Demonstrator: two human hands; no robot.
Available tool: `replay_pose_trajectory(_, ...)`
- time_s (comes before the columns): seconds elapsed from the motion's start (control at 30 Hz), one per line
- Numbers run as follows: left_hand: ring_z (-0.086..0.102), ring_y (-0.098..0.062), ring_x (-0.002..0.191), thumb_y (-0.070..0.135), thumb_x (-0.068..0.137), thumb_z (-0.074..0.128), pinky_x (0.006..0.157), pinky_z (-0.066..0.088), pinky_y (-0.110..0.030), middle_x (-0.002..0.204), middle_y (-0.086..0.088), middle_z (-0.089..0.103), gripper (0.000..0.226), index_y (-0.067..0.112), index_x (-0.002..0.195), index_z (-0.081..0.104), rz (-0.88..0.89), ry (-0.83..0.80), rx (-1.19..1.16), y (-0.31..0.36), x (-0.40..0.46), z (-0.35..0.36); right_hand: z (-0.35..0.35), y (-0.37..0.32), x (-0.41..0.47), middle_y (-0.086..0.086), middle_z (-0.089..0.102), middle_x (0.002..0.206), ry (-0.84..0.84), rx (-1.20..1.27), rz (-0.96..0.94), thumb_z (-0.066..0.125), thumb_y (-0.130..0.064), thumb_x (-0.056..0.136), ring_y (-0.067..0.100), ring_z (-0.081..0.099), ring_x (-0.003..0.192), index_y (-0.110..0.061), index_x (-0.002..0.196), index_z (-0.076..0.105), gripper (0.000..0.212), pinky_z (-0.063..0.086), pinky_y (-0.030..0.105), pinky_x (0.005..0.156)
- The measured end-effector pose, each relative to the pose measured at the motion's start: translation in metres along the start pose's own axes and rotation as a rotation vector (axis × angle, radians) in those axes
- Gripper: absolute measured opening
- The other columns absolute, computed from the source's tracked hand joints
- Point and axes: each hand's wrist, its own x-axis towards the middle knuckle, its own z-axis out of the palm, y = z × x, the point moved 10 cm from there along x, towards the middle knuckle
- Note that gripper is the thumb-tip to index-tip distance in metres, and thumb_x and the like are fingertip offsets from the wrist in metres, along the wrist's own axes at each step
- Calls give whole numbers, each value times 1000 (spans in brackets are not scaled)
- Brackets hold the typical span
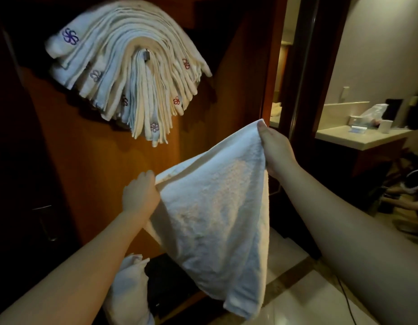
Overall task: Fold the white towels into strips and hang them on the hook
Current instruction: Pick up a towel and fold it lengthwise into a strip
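Observation:
A white towel (217, 207) hangs spread in front of me, held by its top edge. My left hand (140, 195) grips the lower left corner of that edge. My right hand (277, 148) pinches the higher right corner, thumb on top. The cloth droops to a point near the floor. Up on the wooden door, a small metal hook (146, 55) carries several folded white towel strips (123, 66) with embroidered flower logos, fanned out in an arc.
The wooden door (90, 160) stands straight ahead, with a door handle (45, 221) at left. More white cloth (130, 289) lies low by my left forearm. A counter with a bag (358, 134) is at the right, tiled floor (297, 301) below.

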Motion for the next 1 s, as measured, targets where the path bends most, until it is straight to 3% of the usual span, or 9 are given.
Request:
replay_pose_trajectory(0.07, 56, -15, 71, 11, 90, 62, 58, 49, -30, 94, -2, 55, 24, 23, 91, 41, -38, -65, -108, -3, 4, 1, -6, 18, 4, -4, 71, 114, 25, 143, 99, 53, -67, 93, 16, 68, 106, -28, 119, 70, 50, 55, 42, 98)
replay_pose_trajectory(0.2, 66, -26, 79, 27, 95, 64, 60, 51, -37, 91, -4, 69, 2, 29, 95, 63, -198, -360, -699, -6, 1, 11, -30, 55, 7, -1, 77, 100, 154, 397, 295, 69, -60, 86, 20, 75, 94, -29, 99, 69, 33, 60, 43, 90)
replay_pose_trajectory(0.33, 73, -23, 90, 38, 97, 62, 73, 57, -40, 94, 0, 75, 16, 42, 87, 74, -234, -584, -1057, 13, -13, 13, -41, 82, 10, 5, 77, 100, 195, 416, 403, 73, -61, 82, 24, 76, 88, -21, 100, 67, 45, 61, 43, 84)
replay_pose_trajectory(0.4, 70, -14, 84, 46, 88, 71, 66, 56, -34, 96, 8, 70, 1, 46, 87, 70, -201, -622, -891, 20, -14, 19, -42, 94, 7, 6, 73, 103, 223, 370, 456, 72, -63, 82, 24, 74, 90, -21, 96, 64, 45, 61, 42, 84)
replay_pose_trajectory(0.5, 58, -12, 94, 50, 81, 75, 63, 43, -24, 116, 6, 60, 55, 28, 128, 56, 5, -601, -325, 25, -10, 27, -44, 110, 0, 6, 68, 105, 265, 299, 533, 69, -66, 83, 25, 69, 93, -19, 100, 61, 50, 59, 42, 88)
replay_pose_trajectory(0.53, 57, -11, 92, 48, 83, 73, 61, 42, -24, 117, 3, 60, 58, 23, 132, 53, 51, -576, -253, 27, -10, 25, -45, 114, -2, 6, 68, 106, 272, 288, 555, 69, -66, 83, 25, 69, 94, -19, 104, 61, 52, 58, 42, 90)
replay_pose_trajectory(0.67, 55, -6, 72, 36, 91, 65, 52, 37, -23, 91, 10, 56, 39, 21, 124, 51, 52, -508, -136, 11, -18, 24, -55, 130, -9, 5, 71, 103, 288, 268, 570, 69, -66, 83, 24, 72, 90, -20, 108, 65, 53, 60, 42, 87)
replay_pose_trajectory(0.87, 49, 2, 76, 36, 99, 57, 54, 36, -20, 123, -1, 63, 44, 21, 140, 50, -58, -428, -277, -13, -26, 24, -53, 150, -18, 6, 77, 104, 166, 320, 532, 67, -64, 86, 23, 76, 90, -17, 112, 69, 53, 61, 42, 88)
replay_pose_trajectory(1.0, 67, -11, 80, 38, 93, 64, 61, 50, -30, 90, 8, 71, 6, 36, 95, 70, -141, -420, -566, -25, -32, 27, -51, 158, -23, 10, 75, 111, 122, 392, 543, 68, -59, 88, 28, 74, 98, -12, 120, 66, 57, 57, 46, 95)
